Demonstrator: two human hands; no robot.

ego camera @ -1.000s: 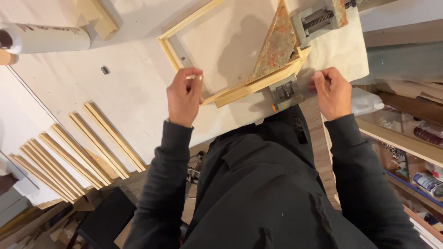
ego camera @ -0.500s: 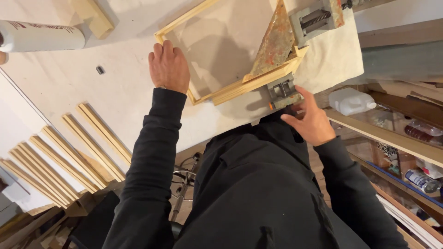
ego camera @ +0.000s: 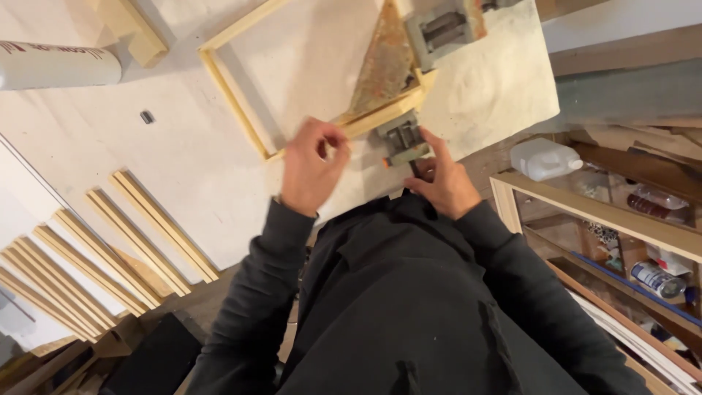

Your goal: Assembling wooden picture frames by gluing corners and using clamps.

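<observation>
Left hand: fingers curled, pinching the pale wooden frame flat on the dusty workbench. Right hand: fingers wrapped around the grey metal corner clamp at the bench edge.

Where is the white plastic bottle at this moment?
In the head view, the white plastic bottle lies on its side at the right, just past the workbench edge, above a wooden shelf, beyond the right hand.

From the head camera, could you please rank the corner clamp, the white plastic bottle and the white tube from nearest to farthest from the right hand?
1. Corner clamp, touching the right hand.
2. White plastic bottle, right, off the bench.
3. White tube, far left.
</observation>
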